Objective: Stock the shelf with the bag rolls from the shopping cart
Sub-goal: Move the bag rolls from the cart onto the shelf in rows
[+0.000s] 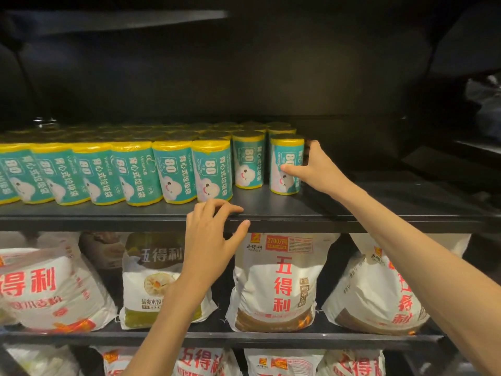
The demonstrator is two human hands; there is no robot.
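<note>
Along the shelf [352, 210] front edge the bag rolls [135, 175] stand upright in a tight row, labels out, likely for facing. The left hand [208, 234] rests on that edge, fingers loosely curled over the lip, holding nothing (probably steadying). Toward the right end, the right hand [314, 169] grips the end roll [284, 169], thumb on its label, fingers behind, seemingly setting it upright just beside its neighbour.

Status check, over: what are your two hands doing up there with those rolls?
Right hand grips the end bag roll, upright on the shelf. Left hand rests open on shelf edge. Nothing in the way.
</note>
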